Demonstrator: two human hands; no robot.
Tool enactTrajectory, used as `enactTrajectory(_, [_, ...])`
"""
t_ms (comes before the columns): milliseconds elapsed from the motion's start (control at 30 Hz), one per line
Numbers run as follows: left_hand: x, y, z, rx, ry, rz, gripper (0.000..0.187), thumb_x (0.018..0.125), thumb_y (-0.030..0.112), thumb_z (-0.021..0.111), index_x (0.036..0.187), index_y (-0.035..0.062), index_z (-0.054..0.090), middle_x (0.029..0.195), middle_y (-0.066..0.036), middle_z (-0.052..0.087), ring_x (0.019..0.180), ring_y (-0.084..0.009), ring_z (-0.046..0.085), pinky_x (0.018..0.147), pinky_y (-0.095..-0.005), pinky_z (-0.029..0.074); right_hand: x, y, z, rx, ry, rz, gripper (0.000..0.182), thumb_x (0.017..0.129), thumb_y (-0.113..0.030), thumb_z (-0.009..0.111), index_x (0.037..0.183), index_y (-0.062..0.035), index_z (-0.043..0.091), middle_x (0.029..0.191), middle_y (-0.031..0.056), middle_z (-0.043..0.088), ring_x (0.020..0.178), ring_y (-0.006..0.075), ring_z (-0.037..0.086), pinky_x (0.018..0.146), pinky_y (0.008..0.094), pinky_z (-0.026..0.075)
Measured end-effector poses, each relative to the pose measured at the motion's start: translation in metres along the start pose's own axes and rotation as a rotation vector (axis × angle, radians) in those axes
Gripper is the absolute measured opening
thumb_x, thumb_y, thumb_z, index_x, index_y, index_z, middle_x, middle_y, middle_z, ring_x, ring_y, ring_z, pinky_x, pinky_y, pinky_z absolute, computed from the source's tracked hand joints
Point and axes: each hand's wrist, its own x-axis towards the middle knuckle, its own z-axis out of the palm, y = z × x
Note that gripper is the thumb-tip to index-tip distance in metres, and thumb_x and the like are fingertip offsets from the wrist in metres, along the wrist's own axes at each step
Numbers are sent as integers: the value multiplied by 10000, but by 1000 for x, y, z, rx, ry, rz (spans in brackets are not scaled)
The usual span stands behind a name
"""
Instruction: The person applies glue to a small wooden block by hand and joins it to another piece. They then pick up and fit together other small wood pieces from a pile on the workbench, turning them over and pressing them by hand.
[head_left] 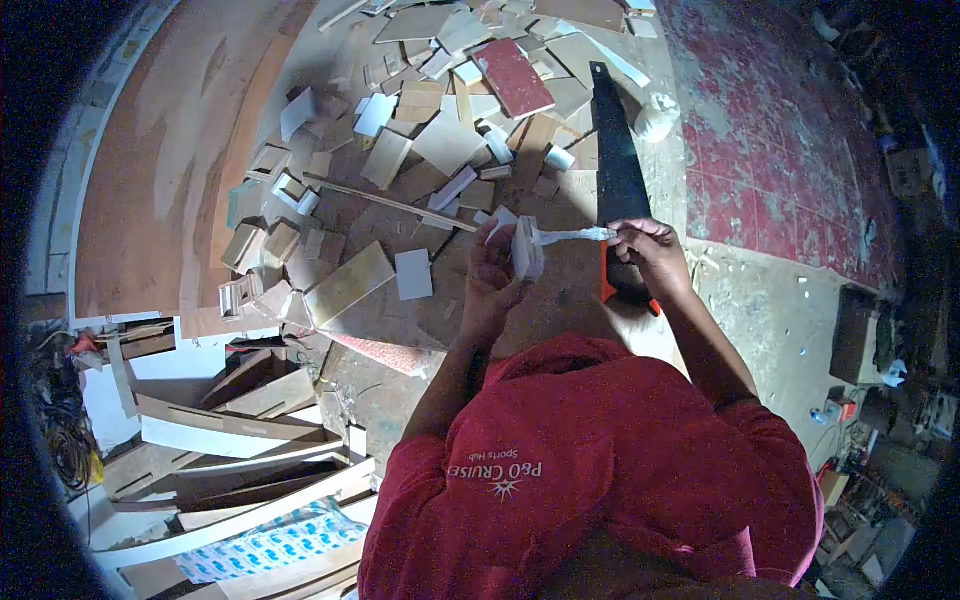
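Near the middle of the head view, my left hand (492, 275) grips a small pale wooden block (528, 248) by its left side. Its fingers are wrapped round the block's edge. To the right, my right hand (650, 250) pinches the end of a thin whitish stick-like tool (575, 236), perhaps a brush. The tool's other end touches the block or lies right at its face. Behind my right hand lies a hand saw (620, 165) with a dark blade and an orange-edged handle.
Many wood offcuts (450, 145) and a red block (512, 78) cover the surface ahead. A long thin stick (390, 203) lies left of my hands. A large brown board (180, 130) stands at the left, with stacked panels (230, 430) below. A crumpled white bag (657, 118) sits beyond the saw.
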Motion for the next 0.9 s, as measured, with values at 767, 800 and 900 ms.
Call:
enactTrajectory(767, [35,3,22,549,85,425,903,635,30,737,1337,40,168,1198,-119,412,1089,-225,464,924,-351,394,-16,-31,28,-871,44,-748,207,698,-3,683,901,-47,675,735,93,638,608,132,591,554,232,466])
enactTrajectory(800, [36,4,23,548,90,429,903,635,30,737,1337,40,168,1198,-119,412,1089,-225,464,924,-351,394,-21,-32,33,-887,44,-708,192,710,5,670,896,-42,672,766,95,640,659,141,603,591,243,471])
enactTrajectory(900, [37,12,26,504,131,328,900,616,28,753,1326,24,200,1190,-128,417,1074,-224,476,913,-344,411,-28,-36,42,-921,20,-747,196,707,17,668,894,-41,667,801,97,644,706,168,621,625,263,487])
